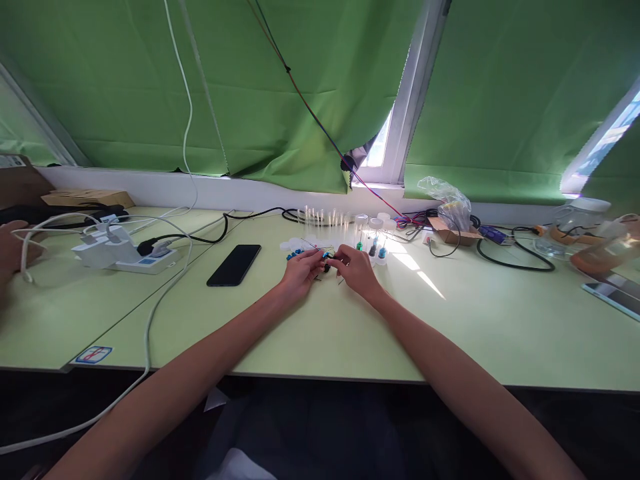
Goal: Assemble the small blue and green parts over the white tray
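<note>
Near the middle of the table, my left hand [300, 272] and my right hand [356, 270] meet with closed fingers. Between their fingertips is a small blue and black part [327, 256], too small to name and partly covered by the fingers. Several small blue pieces [294, 255] lie just left of my left hand. Thin dark pieces, perhaps wires or leads, show under and around the fingers. Behind the hands stands a group of clear tubes [325, 219]. Capped clear tubes [376, 235] holding green, black and blue pieces stand beyond my right hand.
A black phone [234, 265] lies to the left. A white power strip [150, 261] with plugs and cables stands further left, near another person's hand [17, 250]. A small cardboard box [453, 231] with a plastic bag and a clear jar [575, 227] are at the right.
</note>
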Demonstrator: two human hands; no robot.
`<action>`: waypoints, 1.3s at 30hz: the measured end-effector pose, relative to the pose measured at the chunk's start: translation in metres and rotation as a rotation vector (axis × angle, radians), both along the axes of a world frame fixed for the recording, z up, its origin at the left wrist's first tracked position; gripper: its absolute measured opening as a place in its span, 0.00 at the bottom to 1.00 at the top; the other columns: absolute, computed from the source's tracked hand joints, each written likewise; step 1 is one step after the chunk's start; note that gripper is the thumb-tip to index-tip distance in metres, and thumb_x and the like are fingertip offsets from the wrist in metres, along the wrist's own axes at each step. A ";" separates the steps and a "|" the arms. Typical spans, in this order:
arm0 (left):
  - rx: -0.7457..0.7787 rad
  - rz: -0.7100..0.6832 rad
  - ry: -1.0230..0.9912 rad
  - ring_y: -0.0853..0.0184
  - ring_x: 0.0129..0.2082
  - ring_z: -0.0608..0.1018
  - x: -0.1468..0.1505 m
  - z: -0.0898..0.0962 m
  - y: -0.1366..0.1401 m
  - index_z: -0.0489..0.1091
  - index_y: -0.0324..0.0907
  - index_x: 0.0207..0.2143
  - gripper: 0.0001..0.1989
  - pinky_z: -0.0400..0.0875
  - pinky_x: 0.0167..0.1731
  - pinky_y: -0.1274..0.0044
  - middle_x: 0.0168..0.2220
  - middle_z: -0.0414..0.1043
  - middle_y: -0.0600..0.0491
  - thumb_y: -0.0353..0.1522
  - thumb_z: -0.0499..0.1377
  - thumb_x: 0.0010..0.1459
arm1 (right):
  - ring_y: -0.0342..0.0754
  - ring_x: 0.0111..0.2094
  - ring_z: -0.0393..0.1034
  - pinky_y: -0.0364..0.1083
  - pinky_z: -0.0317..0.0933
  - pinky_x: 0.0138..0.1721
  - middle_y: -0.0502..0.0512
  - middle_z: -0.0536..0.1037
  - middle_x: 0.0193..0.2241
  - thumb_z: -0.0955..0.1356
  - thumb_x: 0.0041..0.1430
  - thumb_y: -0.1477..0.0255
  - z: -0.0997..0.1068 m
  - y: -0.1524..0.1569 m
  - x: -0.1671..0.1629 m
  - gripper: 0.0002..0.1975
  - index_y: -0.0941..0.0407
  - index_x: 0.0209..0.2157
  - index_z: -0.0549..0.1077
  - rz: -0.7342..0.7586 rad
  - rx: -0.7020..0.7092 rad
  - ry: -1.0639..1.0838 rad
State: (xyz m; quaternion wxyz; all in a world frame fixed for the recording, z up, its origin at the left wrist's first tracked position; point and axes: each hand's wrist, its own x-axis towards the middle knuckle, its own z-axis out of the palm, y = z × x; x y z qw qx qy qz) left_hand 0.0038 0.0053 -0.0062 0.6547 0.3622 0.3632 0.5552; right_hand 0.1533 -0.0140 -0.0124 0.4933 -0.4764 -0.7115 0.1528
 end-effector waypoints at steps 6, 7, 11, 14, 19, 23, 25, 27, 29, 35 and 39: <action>0.010 0.016 0.013 0.75 0.22 0.72 0.000 -0.002 0.000 0.74 0.33 0.28 0.05 0.69 0.25 0.82 0.22 0.70 0.54 0.26 0.67 0.48 | 0.44 0.23 0.65 0.42 0.55 0.28 0.47 0.69 0.19 0.66 0.59 0.62 -0.003 0.004 0.001 0.15 0.54 0.24 0.61 0.025 0.065 -0.025; 0.010 0.021 0.014 0.75 0.22 0.72 0.000 -0.002 0.000 0.74 0.33 0.28 0.05 0.69 0.25 0.82 0.22 0.70 0.53 0.26 0.67 0.48 | 0.44 0.23 0.65 0.42 0.55 0.28 0.47 0.69 0.19 0.66 0.59 0.63 -0.003 0.004 0.001 0.14 0.54 0.24 0.61 0.025 0.075 -0.034; 0.009 0.035 0.016 0.74 0.23 0.73 0.001 -0.004 0.001 0.73 0.34 0.26 0.06 0.68 0.24 0.81 0.23 0.71 0.52 0.27 0.68 0.48 | 0.44 0.23 0.65 0.42 0.56 0.29 0.48 0.70 0.19 0.67 0.59 0.66 -0.004 0.006 0.002 0.13 0.54 0.24 0.62 0.032 0.116 -0.068; 0.059 0.052 0.025 0.73 0.23 0.74 0.002 -0.005 0.001 0.73 0.34 0.27 0.09 0.68 0.25 0.81 0.23 0.71 0.52 0.29 0.70 0.44 | 0.44 0.23 0.66 0.43 0.56 0.29 0.48 0.71 0.20 0.67 0.59 0.66 -0.005 0.007 0.002 0.13 0.54 0.24 0.62 0.042 0.113 -0.054; 0.171 0.074 0.089 0.73 0.22 0.73 0.001 -0.003 0.000 0.73 0.36 0.29 0.16 0.67 0.25 0.79 0.22 0.71 0.54 0.33 0.73 0.39 | 0.44 0.23 0.68 0.43 0.58 0.29 0.49 0.74 0.23 0.67 0.60 0.63 -0.007 0.007 0.001 0.12 0.54 0.27 0.64 0.049 0.084 -0.030; 0.190 0.074 0.124 0.72 0.21 0.73 0.001 0.000 -0.002 0.72 0.37 0.30 0.19 0.66 0.25 0.78 0.21 0.71 0.54 0.35 0.74 0.36 | 0.45 0.22 0.70 0.44 0.61 0.29 0.50 0.75 0.23 0.66 0.60 0.60 -0.007 0.006 0.000 0.13 0.54 0.28 0.65 0.062 0.031 0.015; 0.188 0.073 0.129 0.72 0.21 0.73 0.001 0.001 -0.003 0.72 0.37 0.30 0.20 0.66 0.25 0.78 0.22 0.72 0.54 0.35 0.74 0.35 | 0.45 0.22 0.71 0.44 0.62 0.28 0.50 0.75 0.23 0.66 0.60 0.60 -0.007 0.006 0.000 0.13 0.54 0.28 0.65 0.076 0.006 0.048; 0.188 0.069 0.129 0.72 0.21 0.73 0.001 0.001 -0.003 0.73 0.37 0.30 0.20 0.67 0.26 0.78 0.22 0.72 0.54 0.35 0.74 0.35 | 0.47 0.23 0.73 0.45 0.63 0.29 0.50 0.75 0.23 0.67 0.59 0.60 -0.008 0.006 -0.001 0.13 0.54 0.28 0.65 0.086 -0.001 0.080; 0.191 0.064 0.126 0.72 0.21 0.73 0.000 0.001 -0.002 0.73 0.38 0.31 0.20 0.67 0.26 0.78 0.22 0.72 0.54 0.36 0.74 0.35 | 0.48 0.25 0.74 0.45 0.64 0.28 0.50 0.75 0.23 0.67 0.59 0.59 -0.009 0.006 -0.001 0.13 0.54 0.29 0.65 0.090 0.004 0.105; 0.192 0.036 0.079 0.72 0.22 0.73 0.000 0.002 -0.003 0.74 0.38 0.31 0.19 0.68 0.27 0.77 0.24 0.72 0.54 0.35 0.74 0.36 | 0.48 0.27 0.74 0.44 0.65 0.27 0.51 0.76 0.25 0.66 0.59 0.59 -0.008 0.004 -0.001 0.13 0.54 0.29 0.67 0.075 0.061 0.140; 0.203 0.026 0.069 0.73 0.23 0.73 0.001 0.001 -0.002 0.75 0.37 0.31 0.18 0.67 0.27 0.78 0.24 0.72 0.53 0.35 0.74 0.37 | 0.46 0.27 0.73 0.44 0.65 0.27 0.50 0.75 0.26 0.67 0.59 0.62 -0.005 0.003 -0.001 0.10 0.54 0.30 0.68 0.058 0.115 0.164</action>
